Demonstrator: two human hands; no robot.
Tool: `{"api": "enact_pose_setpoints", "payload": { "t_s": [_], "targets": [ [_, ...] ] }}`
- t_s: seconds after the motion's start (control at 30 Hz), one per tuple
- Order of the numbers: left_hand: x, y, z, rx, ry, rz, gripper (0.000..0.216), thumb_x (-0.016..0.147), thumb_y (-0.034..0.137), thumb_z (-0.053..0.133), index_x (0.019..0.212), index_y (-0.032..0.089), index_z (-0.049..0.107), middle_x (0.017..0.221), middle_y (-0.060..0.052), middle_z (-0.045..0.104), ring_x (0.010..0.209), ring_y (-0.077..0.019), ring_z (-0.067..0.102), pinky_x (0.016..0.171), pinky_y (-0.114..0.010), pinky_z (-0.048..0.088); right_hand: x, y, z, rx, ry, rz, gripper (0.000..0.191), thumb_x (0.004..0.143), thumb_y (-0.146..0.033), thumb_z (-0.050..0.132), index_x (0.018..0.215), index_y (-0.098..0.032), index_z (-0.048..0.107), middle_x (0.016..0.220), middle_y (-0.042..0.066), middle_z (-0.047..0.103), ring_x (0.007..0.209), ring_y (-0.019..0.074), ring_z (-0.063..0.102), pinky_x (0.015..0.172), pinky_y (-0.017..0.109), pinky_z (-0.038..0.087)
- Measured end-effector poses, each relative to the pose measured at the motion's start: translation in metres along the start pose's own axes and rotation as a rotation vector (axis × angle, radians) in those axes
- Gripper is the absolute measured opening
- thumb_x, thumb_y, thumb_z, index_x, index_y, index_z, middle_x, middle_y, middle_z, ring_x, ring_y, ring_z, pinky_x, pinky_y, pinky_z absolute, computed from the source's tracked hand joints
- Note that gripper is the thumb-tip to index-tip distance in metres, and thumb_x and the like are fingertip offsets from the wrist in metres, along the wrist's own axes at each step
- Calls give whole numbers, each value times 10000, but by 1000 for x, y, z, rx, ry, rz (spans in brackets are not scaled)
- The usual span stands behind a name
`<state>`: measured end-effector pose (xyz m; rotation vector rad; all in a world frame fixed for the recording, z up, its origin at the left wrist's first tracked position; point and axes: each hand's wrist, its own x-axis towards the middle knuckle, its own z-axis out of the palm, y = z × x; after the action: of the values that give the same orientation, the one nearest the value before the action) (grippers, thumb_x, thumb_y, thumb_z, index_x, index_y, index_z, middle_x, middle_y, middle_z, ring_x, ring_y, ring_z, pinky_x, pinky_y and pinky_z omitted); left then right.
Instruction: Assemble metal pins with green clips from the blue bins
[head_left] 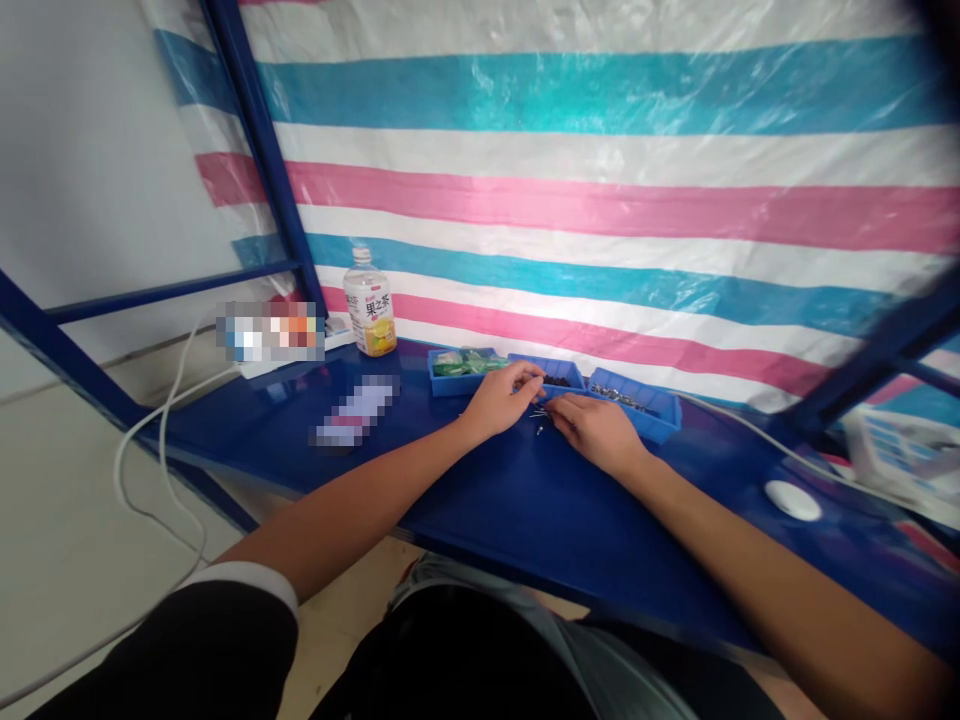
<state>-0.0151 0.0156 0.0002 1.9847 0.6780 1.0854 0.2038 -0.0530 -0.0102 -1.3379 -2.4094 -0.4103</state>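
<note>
Lying: metal bits (538,412) seen just left of right hand (598,432), long axes mostly left-right.
Nearer: right.
Left hand (499,397): fingers curled, grip can't be told.
Right hand: fingers bent, grip can't be told.

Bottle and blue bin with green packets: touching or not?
Apart. The head view shows a strip of bare blue tabletop between the base of the bottle and the near side of the bin.

Smooth plastic trays (663,428), glossy tabletop (480,510)
</note>
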Motion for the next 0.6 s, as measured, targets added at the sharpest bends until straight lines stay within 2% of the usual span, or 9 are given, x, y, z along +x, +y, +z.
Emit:
{"api": "enact_pose_setpoints", "payload": {
  "t_s": [0.1, 0.2, 0.43, 0.6],
  "targets": [
    [0, 1, 0, -9, 7, 4, 229, 1038, 332, 583, 1184, 184, 680, 978, -73, 796, 837, -191, 755, 831, -357, 603, -2, 2, 0, -6, 49, 54, 316, 1127, -304, 467, 1288, -225, 727, 1132, 97, 818, 883, 251, 778, 686, 326, 531],
    [0, 2, 0, -14, 12, 13, 226, 1038, 335, 587, 1177, 185, 685, 967, -72, 794, 826, -187, 752, 827, -355, 600, -2, 3, 1, 18, 75, 49, 327, 1127, -315, 459, 1304, -237, 722, 1170, 105, 816, 930, 272, 784, 698, 347, 554],
    [1, -1, 0, -15, 11, 18, 222, 1037, 327, 600, 1183, 187, 693, 972, -76, 796, 846, -191, 752, 829, -353, 600, -3, 3, 2, 139, 117, 72, 305, 1105, -301, 496, 1303, -248, 722, 1217, 105, 810, 968, 279, 795, 776, 387, 616],
    [0, -2, 0, -23, 22, 8, 216, 1040, 312, 591, 1179, 180, 691, 968, -79, 798, 840, -189, 760, 826, -352, 605, -4, 1, -4, 330, 244, 152, 341, 1066, -296, 561, 1374, -245, 701, 1164, 100, 815, 1027, 298, 784, 897, 461, 628]
  ]
}}
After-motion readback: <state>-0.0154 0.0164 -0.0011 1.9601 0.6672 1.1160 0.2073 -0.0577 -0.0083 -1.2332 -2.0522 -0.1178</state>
